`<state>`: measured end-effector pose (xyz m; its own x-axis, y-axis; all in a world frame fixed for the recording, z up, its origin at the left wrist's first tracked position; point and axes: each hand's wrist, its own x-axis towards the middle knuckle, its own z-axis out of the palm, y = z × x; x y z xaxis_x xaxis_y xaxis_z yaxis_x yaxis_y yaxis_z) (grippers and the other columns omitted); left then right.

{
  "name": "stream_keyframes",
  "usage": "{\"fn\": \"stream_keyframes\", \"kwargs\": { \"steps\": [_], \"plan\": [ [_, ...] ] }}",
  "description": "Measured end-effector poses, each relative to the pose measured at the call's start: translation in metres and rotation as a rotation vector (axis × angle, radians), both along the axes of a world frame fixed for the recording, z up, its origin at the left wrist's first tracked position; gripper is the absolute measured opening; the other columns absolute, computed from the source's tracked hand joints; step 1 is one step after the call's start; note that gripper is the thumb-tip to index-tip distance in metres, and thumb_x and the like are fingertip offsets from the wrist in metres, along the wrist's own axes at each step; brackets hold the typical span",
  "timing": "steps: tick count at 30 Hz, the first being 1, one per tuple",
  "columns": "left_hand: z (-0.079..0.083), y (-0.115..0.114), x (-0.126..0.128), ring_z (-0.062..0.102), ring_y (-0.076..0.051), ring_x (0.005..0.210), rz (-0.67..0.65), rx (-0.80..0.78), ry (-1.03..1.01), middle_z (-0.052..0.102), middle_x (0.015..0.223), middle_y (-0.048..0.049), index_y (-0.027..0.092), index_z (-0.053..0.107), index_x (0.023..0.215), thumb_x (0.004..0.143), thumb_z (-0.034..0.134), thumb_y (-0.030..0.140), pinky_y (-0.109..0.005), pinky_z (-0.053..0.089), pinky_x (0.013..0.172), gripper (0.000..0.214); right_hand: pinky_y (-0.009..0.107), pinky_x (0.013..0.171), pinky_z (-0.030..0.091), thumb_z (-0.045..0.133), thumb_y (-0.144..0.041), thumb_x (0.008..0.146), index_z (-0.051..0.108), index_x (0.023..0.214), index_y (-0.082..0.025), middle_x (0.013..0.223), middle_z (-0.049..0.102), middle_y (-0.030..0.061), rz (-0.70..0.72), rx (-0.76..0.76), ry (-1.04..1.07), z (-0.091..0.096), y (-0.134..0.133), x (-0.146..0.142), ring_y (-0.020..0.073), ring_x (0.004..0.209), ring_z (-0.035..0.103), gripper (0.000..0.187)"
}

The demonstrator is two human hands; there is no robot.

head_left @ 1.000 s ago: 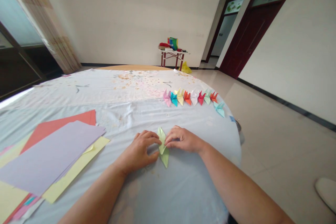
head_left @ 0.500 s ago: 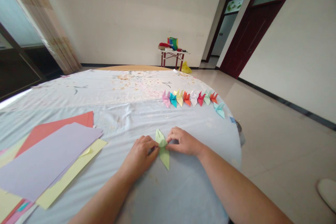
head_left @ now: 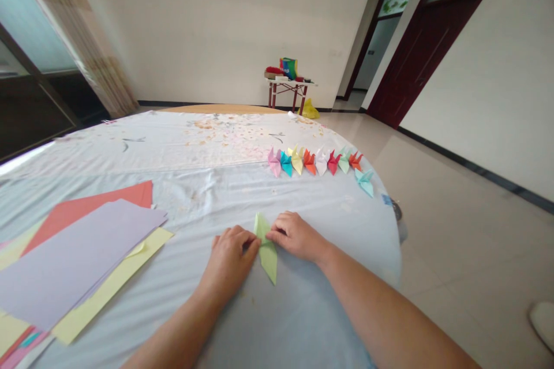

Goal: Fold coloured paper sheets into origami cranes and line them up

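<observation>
A light green folded paper piece [head_left: 269, 262], long and pointed at both ends, lies on the tablecloth between my hands. My left hand [head_left: 234, 252] pinches its left side near the middle, thumb and forefinger together. From the other side my right hand [head_left: 296, 234] pinches the same middle part, with the fingers curled. The fingertips cover part of the fold there. Farther off, a row of coloured paper cranes [head_left: 321, 161] stands along the right of the table, with a light blue crane [head_left: 364, 182] just in front of the row's right end.
Sheets of coloured paper, a lilac one [head_left: 86, 259] on top, lie overlapping at the left. The round table's cloth [head_left: 208, 196] ends in a curved edge at the right. A small side table [head_left: 289, 82] stands against the far wall.
The raised flap at the middle of the green paper now lies flatter. My right hand has shifted slightly left, its fingertips closer to my left hand's. The view has tilted a little.
</observation>
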<state>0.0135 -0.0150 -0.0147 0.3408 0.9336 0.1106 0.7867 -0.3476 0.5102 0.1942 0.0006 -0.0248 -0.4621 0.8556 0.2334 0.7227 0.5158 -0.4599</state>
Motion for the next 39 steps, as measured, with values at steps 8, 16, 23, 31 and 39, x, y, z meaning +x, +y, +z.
{"fn": "stream_keyframes", "kwargs": {
  "steps": [8,16,23,31,39],
  "plan": [
    [0.000,0.001,0.008,0.054,-0.021,0.081,0.073,0.026,0.134,0.061,0.075,-0.0030,0.021,0.059,0.065,0.083,0.041,0.036,-0.034,0.032,0.072,0.030,0.023,0.065,0.032,0.057,-0.031,0.079,0.059,0.065,-0.016,0.066,0.059,0.0009,-0.110,0.013,-0.121,-0.001,0.000,-0.010,0.0124,0.069,0.052,0.021],
    [-0.001,0.002,0.006,0.056,-0.021,0.078,0.055,0.074,0.229,0.061,0.075,-0.0053,0.020,0.059,0.068,0.085,0.036,0.038,-0.033,0.034,0.070,0.034,0.025,0.067,0.031,0.055,-0.033,0.080,0.060,0.067,-0.017,0.069,0.062,0.0012,-0.186,0.027,-0.175,0.001,-0.003,-0.015,0.0135,0.071,0.054,0.021],
    [-0.002,0.002,0.004,0.055,-0.020,0.078,0.051,0.087,0.218,0.061,0.076,-0.0048,0.020,0.058,0.070,0.086,0.036,0.039,-0.032,0.033,0.069,0.033,0.025,0.067,0.031,0.055,-0.034,0.080,0.060,0.068,-0.018,0.072,0.063,0.0011,-0.215,0.009,-0.194,0.001,-0.002,-0.016,0.0133,0.073,0.055,0.022],
    [-0.003,0.000,0.003,0.055,-0.020,0.078,0.047,0.076,0.166,0.061,0.076,-0.0035,0.020,0.059,0.070,0.084,0.039,0.038,-0.031,0.032,0.070,0.030,0.024,0.064,0.031,0.055,-0.037,0.080,0.060,0.068,-0.018,0.071,0.063,0.0004,-0.246,-0.009,-0.202,0.001,-0.001,-0.016,0.0124,0.070,0.054,0.023],
    [-0.001,-0.002,0.001,0.054,-0.020,0.081,0.039,0.113,0.207,0.060,0.081,-0.0044,0.020,0.060,0.079,0.085,0.038,0.036,-0.032,0.035,0.072,0.029,0.024,0.065,0.030,0.054,-0.034,0.080,0.058,0.068,-0.018,0.071,0.062,0.0004,-0.243,-0.004,-0.190,-0.002,-0.001,-0.017,0.0129,0.071,0.054,0.021]
  ]
}}
